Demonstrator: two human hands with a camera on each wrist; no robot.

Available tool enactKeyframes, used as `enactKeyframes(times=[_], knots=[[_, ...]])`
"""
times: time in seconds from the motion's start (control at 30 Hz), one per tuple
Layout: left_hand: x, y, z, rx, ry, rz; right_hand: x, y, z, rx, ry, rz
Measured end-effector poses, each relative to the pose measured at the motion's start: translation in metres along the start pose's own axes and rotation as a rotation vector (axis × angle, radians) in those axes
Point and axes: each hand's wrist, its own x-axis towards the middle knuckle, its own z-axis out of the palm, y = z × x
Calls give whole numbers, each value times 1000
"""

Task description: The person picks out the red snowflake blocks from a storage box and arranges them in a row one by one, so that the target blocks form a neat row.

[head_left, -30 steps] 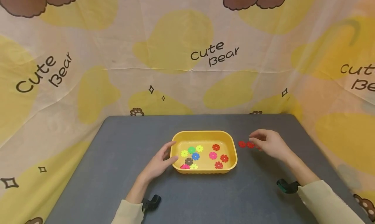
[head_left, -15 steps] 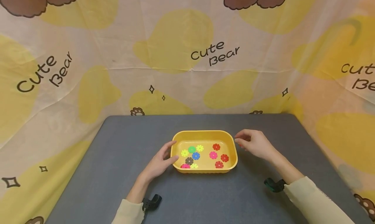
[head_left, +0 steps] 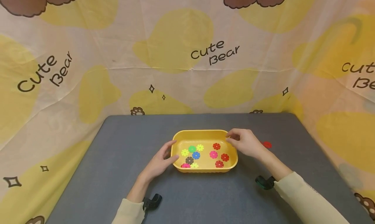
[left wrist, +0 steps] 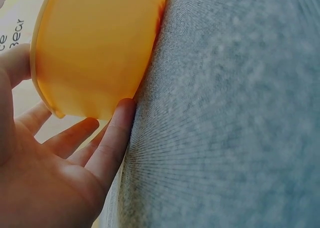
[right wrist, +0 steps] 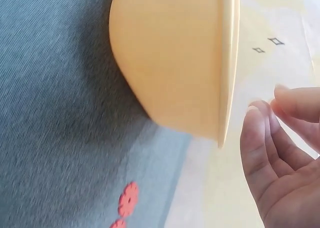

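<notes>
A yellow plastic basin stands on the table, holding several notched, flower-shaped plastic discs. Red ones and a pink one lie in its right half; yellow, green, blue and dark grey ones gather at the left. My left hand grips the basin's left end, thumb and forefinger over the rim, other fingers against the outer wall. My right hand hovers at the right rim, fingers loosely bent and tips close together, nothing visible between them. Red discs lie on the table beyond it, partly hidden.
The grey table carries the basin near its far side. A printed cloth hangs behind and at both sides. Another red disc shows just right of my right hand. Each wrist wears a black camera mount.
My right hand has moved left from the row of red discs to the basin's right rim, uncovering a red disc at its right. The left hand and basin have stayed put.
</notes>
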Motion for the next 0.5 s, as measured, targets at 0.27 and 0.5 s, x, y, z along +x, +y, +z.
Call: enactKeyframes(times=[0.27,0.5], knots=[[-1,0,0,5,6,0,12,-5,15,-22,-19,3],[0,0,0,0,5,9,20,-9,25,-75,-21,-19]])
